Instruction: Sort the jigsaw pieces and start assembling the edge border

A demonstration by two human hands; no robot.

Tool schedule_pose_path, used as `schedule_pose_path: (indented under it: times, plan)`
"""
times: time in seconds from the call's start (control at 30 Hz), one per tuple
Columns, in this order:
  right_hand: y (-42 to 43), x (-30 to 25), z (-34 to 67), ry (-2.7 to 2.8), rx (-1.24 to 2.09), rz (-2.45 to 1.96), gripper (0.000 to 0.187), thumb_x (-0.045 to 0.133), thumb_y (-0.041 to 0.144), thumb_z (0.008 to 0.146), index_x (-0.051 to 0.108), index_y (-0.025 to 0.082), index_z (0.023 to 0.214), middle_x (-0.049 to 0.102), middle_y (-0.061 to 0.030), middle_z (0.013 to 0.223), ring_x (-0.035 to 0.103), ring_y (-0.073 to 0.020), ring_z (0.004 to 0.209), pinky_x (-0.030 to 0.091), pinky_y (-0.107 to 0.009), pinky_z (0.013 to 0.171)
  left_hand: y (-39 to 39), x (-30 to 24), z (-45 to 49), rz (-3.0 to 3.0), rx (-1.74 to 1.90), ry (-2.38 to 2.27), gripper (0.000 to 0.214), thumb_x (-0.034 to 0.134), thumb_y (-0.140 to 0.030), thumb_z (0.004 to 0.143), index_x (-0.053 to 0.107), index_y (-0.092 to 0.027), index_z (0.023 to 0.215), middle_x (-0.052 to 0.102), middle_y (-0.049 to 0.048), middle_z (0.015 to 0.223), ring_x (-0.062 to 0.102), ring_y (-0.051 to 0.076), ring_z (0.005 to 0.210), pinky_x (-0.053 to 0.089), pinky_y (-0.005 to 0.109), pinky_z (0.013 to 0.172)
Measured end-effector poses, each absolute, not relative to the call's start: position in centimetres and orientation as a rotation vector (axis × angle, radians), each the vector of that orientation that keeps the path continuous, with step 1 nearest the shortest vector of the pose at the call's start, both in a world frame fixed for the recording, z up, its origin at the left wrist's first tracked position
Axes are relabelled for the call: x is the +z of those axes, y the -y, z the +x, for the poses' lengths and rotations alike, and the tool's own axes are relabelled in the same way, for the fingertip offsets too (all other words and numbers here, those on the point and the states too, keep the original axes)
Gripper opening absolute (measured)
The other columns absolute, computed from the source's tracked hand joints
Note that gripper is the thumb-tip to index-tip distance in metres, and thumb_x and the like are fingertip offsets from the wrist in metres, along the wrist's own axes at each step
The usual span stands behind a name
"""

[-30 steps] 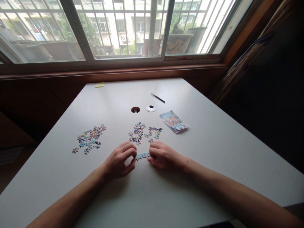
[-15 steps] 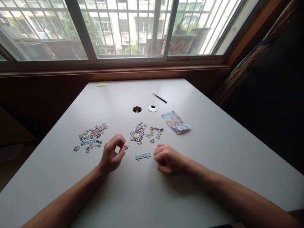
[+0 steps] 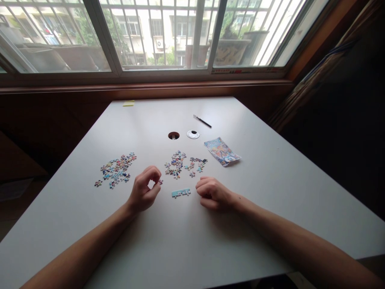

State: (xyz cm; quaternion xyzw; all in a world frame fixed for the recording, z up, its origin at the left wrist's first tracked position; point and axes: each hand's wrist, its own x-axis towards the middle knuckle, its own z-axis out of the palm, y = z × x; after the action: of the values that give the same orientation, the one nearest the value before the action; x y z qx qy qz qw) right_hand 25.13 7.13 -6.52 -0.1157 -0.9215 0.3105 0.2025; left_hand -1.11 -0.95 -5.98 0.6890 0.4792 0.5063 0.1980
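My left hand [image 3: 146, 188] is closed, thumb and forefinger curled into a ring, at the left of a short joined strip of light-blue puzzle pieces [image 3: 181, 193]. A loose pinkish puzzle piece [image 3: 161, 182] shows just beyond its fingertips, partly covered by them; whether they touch it I cannot tell. My right hand [image 3: 215, 193] rests as a loose fist on the table, just right of the strip and apart from it. Its fingertips are tucked under, so anything inside is hidden. Beyond the hands lie a middle cluster of puzzle pieces [image 3: 176, 164] and a smaller group [image 3: 196, 165].
A larger spread of puzzle pieces [image 3: 118, 169] lies on the left of the white table [image 3: 168, 249]. Farther back are a picture sheet [image 3: 222, 151], a pen [image 3: 202, 121], a round cable hole [image 3: 173, 135], its cover [image 3: 193, 134] and a yellow note [image 3: 128, 103].
The whole view has shifted slightly. My left hand has edged right, covering more of the loose pinkish piece. My right hand has kept its fist beside the strip.
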Motion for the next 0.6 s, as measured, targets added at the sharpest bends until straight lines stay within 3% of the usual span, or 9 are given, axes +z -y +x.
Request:
schedule_pose_path:
  times: [0.47, 0.6]
  plan:
    - [-7.77, -6.61, 25.08, 2.403, 0.784, -0.519, 0.034, 0.046, 0.011, 0.07, 0.014, 0.022, 0.063, 0.024, 0.0053, 0.057, 0.023, -0.0116, 0.055, 0.033, -0.029, 0.063, 0.94, -6.06, -1.05, 1.949, 1.385, -1.502, 0.022, 0.047, -0.002, 0.07, 0.038, -0.021, 0.075, 0.044, -0.0001, 0.076, 0.043, 0.015, 0.071, 0.037, 0.028, 0.066]
    - [-7.92, -6.81, 25.09, 2.352, 0.777, -0.565, 0.031, 0.046, 0.011, 0.074, 0.021, 0.022, 0.061, 0.033, 0.0036, 0.059, 0.032, -0.0123, 0.057, 0.036, -0.03, 0.065, 0.67, -6.09, -1.09, 1.905, 1.283, -1.662, 0.021, 0.048, -0.003, 0.069, 0.042, -0.021, 0.078, 0.048, 0.0002, 0.078, 0.044, 0.015, 0.073, 0.033, 0.024, 0.056]
